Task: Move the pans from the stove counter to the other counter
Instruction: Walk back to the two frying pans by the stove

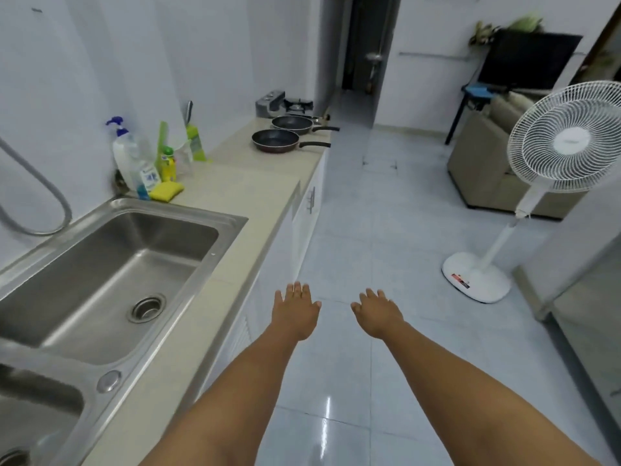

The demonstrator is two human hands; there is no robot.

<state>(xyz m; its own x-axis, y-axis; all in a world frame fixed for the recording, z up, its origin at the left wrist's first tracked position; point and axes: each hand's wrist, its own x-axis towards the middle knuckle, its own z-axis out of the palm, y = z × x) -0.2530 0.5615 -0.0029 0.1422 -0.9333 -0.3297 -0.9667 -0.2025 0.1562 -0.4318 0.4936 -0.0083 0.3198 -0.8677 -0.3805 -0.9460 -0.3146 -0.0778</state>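
Two dark frying pans stand on the beige counter [235, 183] far ahead, handles pointing right over its edge. The nearer pan [275, 141] has a reddish outer wall. The farther pan [291, 124] sits just behind it, next to the gas stove [298, 105]. My left hand [295, 311] and my right hand [379, 312] are stretched out over the floor, palms down, fingers apart, holding nothing. Both are well short of the pans.
A steel double sink [111, 274] fills the counter at left. Soap bottles [129, 159] and a yellow sponge [167, 190] stand behind it. A white standing fan [568, 136] is on the tiled floor at right, with a sofa [480, 176] behind it.
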